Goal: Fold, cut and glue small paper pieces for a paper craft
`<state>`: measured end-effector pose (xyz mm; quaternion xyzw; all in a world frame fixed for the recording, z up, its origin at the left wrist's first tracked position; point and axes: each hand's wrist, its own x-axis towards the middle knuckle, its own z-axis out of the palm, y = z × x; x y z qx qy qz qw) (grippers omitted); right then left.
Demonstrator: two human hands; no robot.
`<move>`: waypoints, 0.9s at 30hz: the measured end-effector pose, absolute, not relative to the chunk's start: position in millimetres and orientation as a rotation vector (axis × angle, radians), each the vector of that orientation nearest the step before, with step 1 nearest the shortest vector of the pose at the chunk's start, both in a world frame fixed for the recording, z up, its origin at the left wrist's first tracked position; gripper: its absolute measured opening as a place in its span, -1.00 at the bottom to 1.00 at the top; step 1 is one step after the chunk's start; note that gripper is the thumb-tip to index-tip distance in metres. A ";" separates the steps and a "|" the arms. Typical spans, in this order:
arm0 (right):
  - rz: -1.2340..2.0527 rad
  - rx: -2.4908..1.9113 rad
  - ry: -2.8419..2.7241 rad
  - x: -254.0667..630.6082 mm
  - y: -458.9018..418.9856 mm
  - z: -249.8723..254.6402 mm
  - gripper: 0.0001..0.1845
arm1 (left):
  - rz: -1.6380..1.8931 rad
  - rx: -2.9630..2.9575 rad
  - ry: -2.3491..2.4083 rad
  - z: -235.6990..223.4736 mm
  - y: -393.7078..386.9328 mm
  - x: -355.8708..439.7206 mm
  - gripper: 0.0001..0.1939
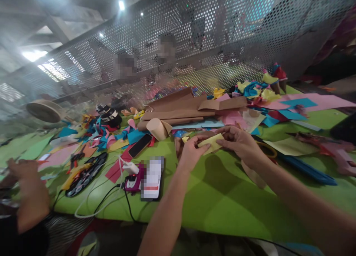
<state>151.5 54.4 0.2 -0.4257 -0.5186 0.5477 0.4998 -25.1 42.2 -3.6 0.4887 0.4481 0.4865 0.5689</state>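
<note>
Head view. A yellow slip (213, 143) is held in the air above the green table (205, 207), in front of the brown paper (172, 109). Its left end is pinched between thumb and fingers of the left hand (194, 148); its right end is pinched likewise by the right hand (235, 139). A shadow is cast on the table below the slip.

To the left of the left forearm, a lit phone (152, 178) is laid beside a purple adapter (135, 181), into which a white charger (130, 168) is plugged. A dark phone (139, 145) is placed beyond these, partly over a red sheet (118, 168). A cream roll (157, 128) is seen beside the brown paper.

To the right, a blue strip (308, 169) is laid near yellow-handled scissors (265, 149), which are partly hidden by the right hand and forearm. Crumpled coloured paper (254, 89) is heaped at the far right. A perforated screen (200, 44) is stood behind the table. At the far left, the forearm of another person (32, 196) is seen.
</note>
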 end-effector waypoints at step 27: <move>1.238 -1.077 -1.377 158.0 53.5 6.2 -0.53 | 1.126 1.634 1.238 2.5 34.8 -23.6 -0.78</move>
